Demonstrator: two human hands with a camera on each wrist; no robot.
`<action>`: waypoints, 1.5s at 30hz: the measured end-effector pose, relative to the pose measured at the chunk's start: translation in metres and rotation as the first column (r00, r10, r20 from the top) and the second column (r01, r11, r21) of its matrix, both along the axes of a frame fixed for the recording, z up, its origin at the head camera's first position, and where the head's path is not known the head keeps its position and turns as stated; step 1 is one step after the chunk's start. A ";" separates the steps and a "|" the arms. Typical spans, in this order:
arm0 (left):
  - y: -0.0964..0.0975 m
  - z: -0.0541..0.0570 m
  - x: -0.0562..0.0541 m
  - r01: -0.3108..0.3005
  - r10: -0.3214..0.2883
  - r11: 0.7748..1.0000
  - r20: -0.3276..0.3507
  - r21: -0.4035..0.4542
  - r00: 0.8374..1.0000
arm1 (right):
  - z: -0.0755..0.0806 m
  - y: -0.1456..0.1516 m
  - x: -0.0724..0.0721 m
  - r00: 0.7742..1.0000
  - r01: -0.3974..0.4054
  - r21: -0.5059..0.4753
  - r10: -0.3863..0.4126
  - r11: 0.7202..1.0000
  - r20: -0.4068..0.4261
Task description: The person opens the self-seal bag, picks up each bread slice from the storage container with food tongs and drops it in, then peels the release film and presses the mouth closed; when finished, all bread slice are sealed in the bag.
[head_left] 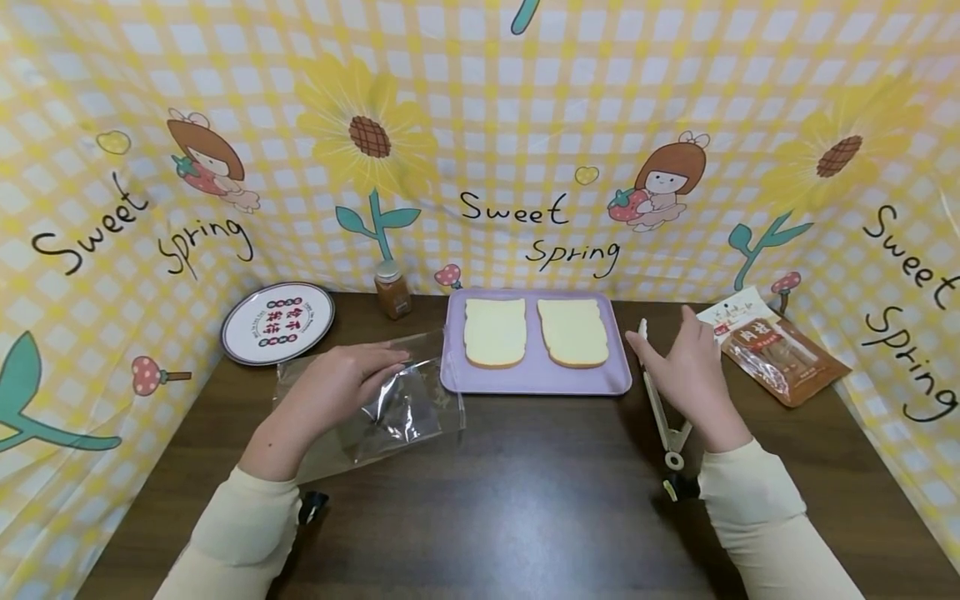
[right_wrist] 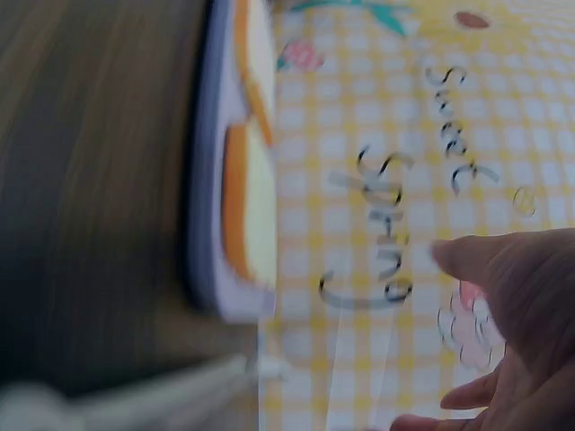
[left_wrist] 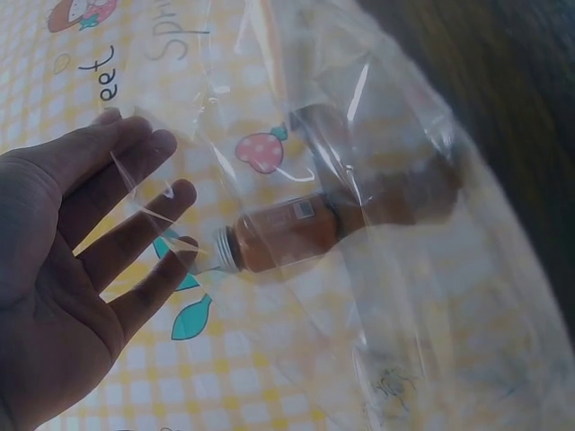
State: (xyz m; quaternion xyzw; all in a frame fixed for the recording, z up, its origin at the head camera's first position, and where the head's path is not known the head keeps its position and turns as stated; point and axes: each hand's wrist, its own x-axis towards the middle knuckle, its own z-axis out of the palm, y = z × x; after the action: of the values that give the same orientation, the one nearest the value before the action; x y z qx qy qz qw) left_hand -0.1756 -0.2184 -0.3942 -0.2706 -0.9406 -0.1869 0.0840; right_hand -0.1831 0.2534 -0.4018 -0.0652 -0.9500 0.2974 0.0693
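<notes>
My left hand (head_left: 341,383) is over a clear plastic bag (head_left: 408,421) left of the tray, fingers fairly straight. In the left wrist view the bag's film (left_wrist: 386,296) crosses in front of the fingertips, and a spice jar (left_wrist: 283,235) shows through it. My right hand (head_left: 693,375) hovers above a pair of light-coloured tongs (head_left: 658,408) with thumb and fingers spread, holding nothing. Between the hands, a lilac tray (head_left: 532,383) carries two slices of bread, one on the left (head_left: 495,332) and one on the right (head_left: 573,332). The tongs are blurred in the right wrist view.
A round white plate (head_left: 243,329) with printed lettering lies at the back left. The brown-filled jar with a pale lid stands between plate and tray. At the far right is a brown food packet (head_left: 787,358). A checked cloth (head_left: 495,125) walls the back and sides.
</notes>
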 end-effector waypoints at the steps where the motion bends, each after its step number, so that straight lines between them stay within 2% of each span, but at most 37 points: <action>1: 0.000 0.000 0.000 -0.001 0.001 1.000 0.000 -0.003 1.000 | -0.002 0.004 0.001 1.000 0.018 0.049 -0.017 0.999 -0.005; 6: 0.000 0.002 -0.001 0.004 -0.004 1.000 -0.011 -0.025 1.000 | -0.012 0.018 0.002 0.995 0.089 0.241 -0.099 0.966 0.031; 12: -0.001 0.001 -0.001 0.004 -0.004 1.000 -0.007 -0.018 1.000 | -0.019 0.030 0.004 0.967 0.093 0.357 -0.169 0.930 0.190; 15: -0.001 0.001 -0.001 -0.002 0.002 1.000 0.003 -0.005 1.000 | -0.022 0.034 0.005 0.945 0.059 0.406 -0.182 0.912 0.273; 17: -0.001 0.001 -0.001 0.000 0.000 1.000 0.001 -0.005 1.000 | -0.022 0.037 0.005 0.921 0.022 0.421 -0.182 0.907 0.343; 21: -0.002 0.001 -0.001 0.009 -0.009 1.000 -0.014 -0.010 1.000 | -0.020 0.041 0.005 0.868 -0.057 0.405 -0.155 0.913 0.471; 23: -0.001 0.001 0.000 0.010 -0.010 1.000 -0.019 -0.015 1.000 | -0.020 0.041 0.005 0.854 -0.082 0.397 -0.141 0.914 0.501; 27: -0.001 0.001 0.001 0.005 -0.005 1.000 -0.023 -0.019 1.000 | -0.022 0.038 0.005 0.851 -0.102 0.400 -0.129 0.911 0.509; 39: -0.004 0.004 0.003 -0.001 0.001 1.000 -0.015 -0.023 1.000 | -0.032 0.032 0.001 0.852 -0.063 0.428 -0.175 0.902 0.494; 45: -0.003 0.005 0.004 0.001 -0.002 1.000 -0.008 -0.024 1.000 | -0.034 0.035 -0.004 0.844 -0.069 0.432 -0.178 0.899 0.506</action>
State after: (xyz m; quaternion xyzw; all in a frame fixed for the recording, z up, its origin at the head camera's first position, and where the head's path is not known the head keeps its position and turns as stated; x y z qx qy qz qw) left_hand -0.1716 -0.2217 -0.3895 -0.2731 -0.9422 -0.1746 0.0846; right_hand -0.1870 0.2881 -0.4354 -0.1561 -0.9708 0.0465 -0.1759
